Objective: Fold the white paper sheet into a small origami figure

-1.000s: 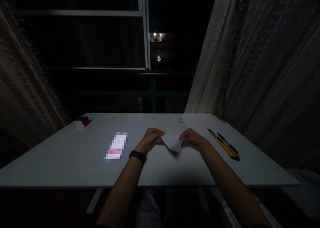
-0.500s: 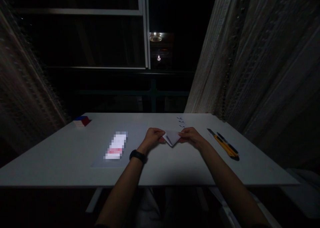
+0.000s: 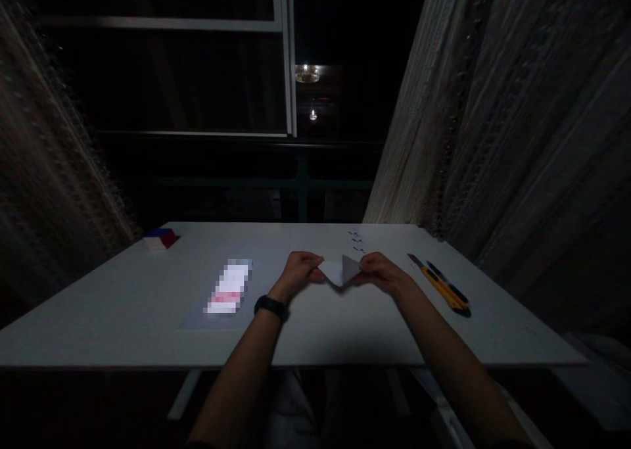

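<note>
A small folded piece of white paper (image 3: 338,271) is held just above the table, its point toward me and a crease near its right side. My left hand (image 3: 302,268), with a dark band on the wrist, pinches the paper's left corner. At the right corner, my right hand (image 3: 380,269) grips it between thumb and fingers. Parts of the fingertips are hidden behind the paper.
On the white table (image 3: 123,317), a lit phone (image 3: 229,288) lies on a pale sheet (image 3: 269,265) to the left. A cube (image 3: 160,238) stands at the far left. A yellow utility knife (image 3: 444,291) and black pen (image 3: 448,283) lie right. Small dark marks (image 3: 357,241) show behind my hands.
The paper has spread wider and flatter between my hands, and its folded opening no longer faces me. My right hand has shifted slightly to the right; the left has barely moved.
</note>
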{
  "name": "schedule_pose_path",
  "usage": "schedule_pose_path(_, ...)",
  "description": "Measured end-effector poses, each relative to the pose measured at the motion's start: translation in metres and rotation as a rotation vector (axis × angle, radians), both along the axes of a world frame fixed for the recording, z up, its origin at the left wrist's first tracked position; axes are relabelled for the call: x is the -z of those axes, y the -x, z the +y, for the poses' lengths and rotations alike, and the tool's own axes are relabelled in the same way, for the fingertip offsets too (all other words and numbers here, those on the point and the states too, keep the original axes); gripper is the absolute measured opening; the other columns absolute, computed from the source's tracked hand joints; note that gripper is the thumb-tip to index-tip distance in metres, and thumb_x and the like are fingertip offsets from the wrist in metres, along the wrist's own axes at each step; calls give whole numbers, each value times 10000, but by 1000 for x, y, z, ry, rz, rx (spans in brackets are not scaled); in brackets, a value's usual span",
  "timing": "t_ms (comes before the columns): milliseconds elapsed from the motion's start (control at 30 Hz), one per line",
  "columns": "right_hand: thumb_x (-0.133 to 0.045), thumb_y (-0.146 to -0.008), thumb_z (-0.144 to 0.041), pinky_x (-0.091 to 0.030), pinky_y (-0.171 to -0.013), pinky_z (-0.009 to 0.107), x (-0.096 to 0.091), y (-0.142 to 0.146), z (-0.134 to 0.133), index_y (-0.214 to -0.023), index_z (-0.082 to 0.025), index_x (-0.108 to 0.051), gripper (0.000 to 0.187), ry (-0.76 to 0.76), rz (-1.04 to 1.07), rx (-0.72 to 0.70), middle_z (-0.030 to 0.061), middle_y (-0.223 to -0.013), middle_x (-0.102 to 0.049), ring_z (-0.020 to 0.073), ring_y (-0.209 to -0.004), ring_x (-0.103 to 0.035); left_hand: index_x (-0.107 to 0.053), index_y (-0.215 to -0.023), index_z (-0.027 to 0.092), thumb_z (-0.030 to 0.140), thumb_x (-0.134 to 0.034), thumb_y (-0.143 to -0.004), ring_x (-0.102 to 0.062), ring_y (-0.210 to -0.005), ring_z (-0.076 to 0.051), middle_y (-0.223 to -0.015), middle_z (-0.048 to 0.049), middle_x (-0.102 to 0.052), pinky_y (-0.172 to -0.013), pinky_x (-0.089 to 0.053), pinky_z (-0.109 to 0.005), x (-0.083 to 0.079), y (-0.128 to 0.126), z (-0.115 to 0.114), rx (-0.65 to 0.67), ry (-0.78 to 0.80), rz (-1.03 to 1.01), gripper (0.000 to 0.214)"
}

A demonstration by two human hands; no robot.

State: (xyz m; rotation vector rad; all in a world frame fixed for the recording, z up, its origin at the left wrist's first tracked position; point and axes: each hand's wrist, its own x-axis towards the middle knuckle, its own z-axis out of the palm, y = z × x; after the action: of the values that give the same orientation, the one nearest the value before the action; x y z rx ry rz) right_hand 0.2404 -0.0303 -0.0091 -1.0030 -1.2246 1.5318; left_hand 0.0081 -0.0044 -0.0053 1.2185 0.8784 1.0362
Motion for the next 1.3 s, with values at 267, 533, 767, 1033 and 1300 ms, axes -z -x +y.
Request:
schedule_pose_path(267,-811,-507,-266,-508,-382,208,3,9,6,-496,-111,-580,278,22,-202,153,64,-529,-631,152,-471,-607,-625,-879,72,605,-543,-700,-628,-522,-175,-559,-74,-615,-531,-534,-293,1,-3,0,45,-54,13,568)
schedule_pose_path(533,-801,-514,-239,-534,-404,223,3,9,8,-514,-119,-583,249,8,-158,251,59,-546,-631,151,-478,-609,-656,-797,77,343,-784,-529,-625,-591,-157,-689,-87,-663,-570,-519,-255,-4,-5,-3,-71,-175,24,399)
schedule_pose_path(767,-791,-521,-223,-543,-461,246,2,10,8,-665,-137,-627,235,-44,-126,223,23,-585,-612,140,-514,-600,-660,-749,74,256,-763,-541,-611,-543,-145,-593,-56,-647,-554,-516,-253,-5,-5,-5,-112,-161,-44,295)
schedule_pose_path(1033,-740,-610,-226,-527,-733,464,3,40,-3,-1022,-296,-483,491,43,359,206,-6,-899,-623,205,-840,-632,-657,-745,77,246,-766,-525,-635,-588,-162,-625,-60,-667,-622,-531,-285,-5,-8,-5,-149,-144,-131,299)
schedule_pose_path(1300,-738,-602,-146,-551,-678,375,9,68,-5,-1005,-273,-452,510,50,419,314,-20,-864,-619,177,-758,-646,-680,-767,73,247,-774,-536,-647,-616,-179,-657,-78,-681,-642,-539,-305,-3,-17,-13,-95,-139,-120,303)
